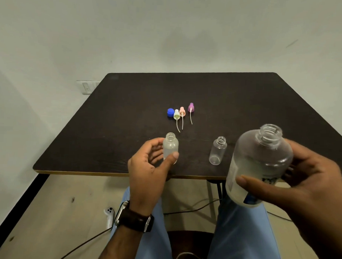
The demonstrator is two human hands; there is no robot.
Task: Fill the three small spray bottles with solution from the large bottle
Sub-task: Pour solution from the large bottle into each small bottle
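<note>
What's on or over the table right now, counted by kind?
Small bottles: 2, one at the left hand, one standing free
Large bottle: 1
Spray tops: 3, white, pink, purple
Blue cap: 1
Total: 7

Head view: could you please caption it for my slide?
Left hand steadies a small bottle while right hand holds the uncapped large bottle.

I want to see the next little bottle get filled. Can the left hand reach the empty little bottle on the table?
Probably not right away. The left hand is already wrapped around the cloudy small bottle. The clear small bottle stands uncovered nearby on the table, so after letting go it likely could.
</note>
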